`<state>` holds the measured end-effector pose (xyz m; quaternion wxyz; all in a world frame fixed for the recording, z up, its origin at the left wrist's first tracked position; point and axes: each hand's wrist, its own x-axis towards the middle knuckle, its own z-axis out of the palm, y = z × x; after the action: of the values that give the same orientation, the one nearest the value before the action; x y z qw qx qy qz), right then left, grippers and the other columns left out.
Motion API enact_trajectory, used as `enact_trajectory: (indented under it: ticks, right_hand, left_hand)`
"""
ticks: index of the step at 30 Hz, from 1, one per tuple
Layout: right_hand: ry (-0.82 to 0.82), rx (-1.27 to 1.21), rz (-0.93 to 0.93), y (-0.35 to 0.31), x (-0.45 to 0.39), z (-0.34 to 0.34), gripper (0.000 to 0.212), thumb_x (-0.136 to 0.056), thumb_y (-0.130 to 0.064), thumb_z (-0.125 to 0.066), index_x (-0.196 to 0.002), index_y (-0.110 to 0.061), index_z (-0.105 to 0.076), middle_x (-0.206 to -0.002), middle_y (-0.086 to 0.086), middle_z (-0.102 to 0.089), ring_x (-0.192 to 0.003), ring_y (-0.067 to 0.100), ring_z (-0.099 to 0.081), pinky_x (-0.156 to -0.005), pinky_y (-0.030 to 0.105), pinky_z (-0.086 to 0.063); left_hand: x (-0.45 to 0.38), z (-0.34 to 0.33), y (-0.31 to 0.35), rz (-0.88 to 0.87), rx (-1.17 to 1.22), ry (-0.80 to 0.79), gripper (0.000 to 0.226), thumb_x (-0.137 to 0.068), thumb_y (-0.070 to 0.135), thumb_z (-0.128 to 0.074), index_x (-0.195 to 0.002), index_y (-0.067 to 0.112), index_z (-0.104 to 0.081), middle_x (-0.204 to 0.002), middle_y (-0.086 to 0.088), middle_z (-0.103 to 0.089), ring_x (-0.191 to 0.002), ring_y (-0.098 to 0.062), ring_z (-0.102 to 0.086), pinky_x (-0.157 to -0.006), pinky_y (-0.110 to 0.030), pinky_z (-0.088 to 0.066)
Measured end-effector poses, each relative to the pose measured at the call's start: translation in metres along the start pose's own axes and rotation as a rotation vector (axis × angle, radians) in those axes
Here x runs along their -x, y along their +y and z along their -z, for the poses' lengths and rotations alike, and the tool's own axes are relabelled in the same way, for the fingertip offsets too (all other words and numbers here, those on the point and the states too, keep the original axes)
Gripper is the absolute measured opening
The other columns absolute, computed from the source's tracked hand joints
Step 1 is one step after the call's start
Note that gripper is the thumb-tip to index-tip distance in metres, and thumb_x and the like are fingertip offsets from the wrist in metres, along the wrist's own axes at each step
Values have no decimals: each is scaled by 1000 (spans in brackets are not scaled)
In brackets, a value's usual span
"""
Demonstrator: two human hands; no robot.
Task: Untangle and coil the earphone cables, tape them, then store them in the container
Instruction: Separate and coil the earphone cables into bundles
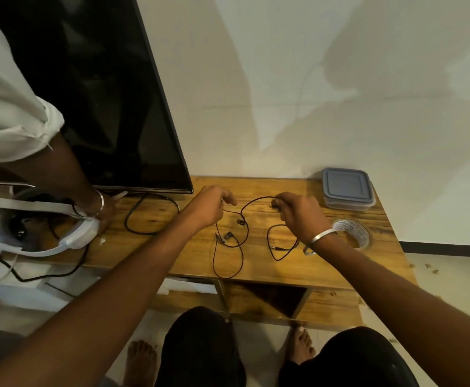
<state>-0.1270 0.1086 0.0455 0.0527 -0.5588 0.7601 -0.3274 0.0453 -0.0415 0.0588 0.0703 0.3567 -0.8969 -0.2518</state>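
Wooden desk point(256, 270) against a white wall carries a black earphone cable point(229, 248) sprawled at centre frame. Left hand point(210, 203) and right hand point(298, 212) each hold a narrow pinching grip on the cable's upper stretch. A lidded container point(346, 188) sits upper right, a tape roll point(353, 233) just below it. A television point(102, 93) fills the upper left, where another person's arm point(69, 169) reaches toward white headphones point(46, 244).

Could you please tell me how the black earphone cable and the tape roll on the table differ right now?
The earphone cable is thin, black and sprawled in loose loops; the tape roll is a pale, compact ring. Left hand and right hand pinch the cable; the roll lies untouched. Both rest on the wooden table.
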Motion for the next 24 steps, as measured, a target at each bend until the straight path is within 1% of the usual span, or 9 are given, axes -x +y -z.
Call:
enact_trajectory:
  ticks: [2, 4, 6, 9, 12, 17, 19, 21, 24]
  right_hand:
    - [-34, 20, 36, -3, 0, -3, 22, -96, -26, -48, -99, -18, -68, -71, 6, -70, -69, 28, -65, -71, 41, -51]
    - [-51, 42, 68, -7, -1, -6, 22, -96, -28, -48, -100, -19, -68, -70, 3, -69, -69, 27, -65, -73, 43, -51]
    - [-40, 33, 89, -10, -1, -7, 21, -95, -27, -48, -102, -20, -67, -69, 2, -68, -68, 27, -64, -73, 42, -51]
    - [-18, 29, 126, -11, -1, -8, 21, -95, -25, -48, -103, -20, -67, -69, 2, -68, -65, 28, -64, -69, 42, -51]
    - [33, 57, 121, -8, 1, -6, 19, -95, -23, -48, -96, -18, -66, -70, 3, -69, -64, 28, -64, -66, 40, -50]
    - [101, 76, -75, 14, 3, 1, 20, -95, -23, -50, -98, -15, -67, -82, 10, -72, -73, 34, -64, -72, 43, -51]
    - [53, 104, -146, 23, 6, 1, 20, -95, -24, -50, -98, -16, -67, -81, 11, -71, -74, 35, -64, -71, 43, -51]
    - [-83, 122, -209, 29, 8, -2, 20, -93, -28, -49, -93, -21, -68, -82, 9, -71, -77, 33, -65, -71, 41, -53]
    - [-365, 199, -262, 25, 8, -6, 21, -91, -36, -48, -93, -25, -67, -93, 7, -69, -92, 32, -64, -82, 45, -52]
  left_hand:
    - [1, -2, 4, -23, -42, -33, 46, -87, -6, -52, -113, 29, -66, -130, 5, -51, -125, -13, -44, -108, -35, -37]
    - [3, -3, 17, -109, 42, -97, 46, -88, 1, -55, -123, 30, -60, -136, 6, -47, -131, -12, -38, -112, -34, -32]
    - [3, -7, 29, -185, 142, -152, 41, -92, 11, -56, -130, 27, -56, -137, 6, -51, -129, -9, -43, -110, -30, -33]
    - [3, -13, 41, -196, 254, -157, 24, -97, 22, -54, -120, 21, -61, -106, 3, -70, -106, -10, -63, -97, -35, -49]
    - [3, -11, 39, -175, 262, -115, 15, -99, 22, -51, -104, 19, -65, -73, 1, -66, -73, -14, -67, -72, -35, -54]
    - [5, -1, 22, -160, 293, -73, 20, -100, 22, -49, -101, 16, -68, -65, 7, -50, -60, -9, -51, -62, -35, -52]
    - [6, 4, 20, -143, 283, -58, 21, -100, 24, -50, -103, 15, -69, -65, 7, -49, -63, -9, -49, -63, -36, -54]
    - [7, 7, 22, -143, 269, -45, 21, -99, 24, -51, -103, 15, -69, -65, 7, -51, -61, -6, -48, -61, -33, -53]
    - [6, 7, 25, -162, 255, -28, 20, -99, 24, -53, -102, 16, -70, -82, 13, -61, -65, 7, -49, -61, -16, -40]
